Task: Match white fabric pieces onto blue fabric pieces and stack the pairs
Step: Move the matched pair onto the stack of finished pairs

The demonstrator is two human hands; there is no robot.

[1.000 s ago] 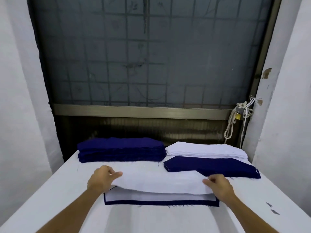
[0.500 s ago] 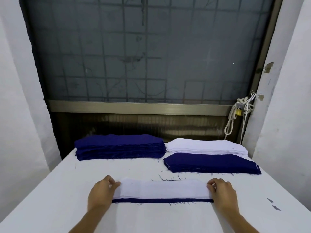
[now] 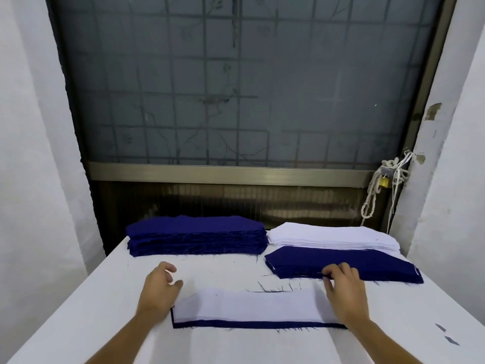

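Dim, bluish, even light; soft shadows; wide-angle bending at the edges.

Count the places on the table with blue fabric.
3. A tall blue stack at the back left; a lower blue pile at the right, before the white stack; one blue piece under the white piece in front. Hidden layers cannot be counted.
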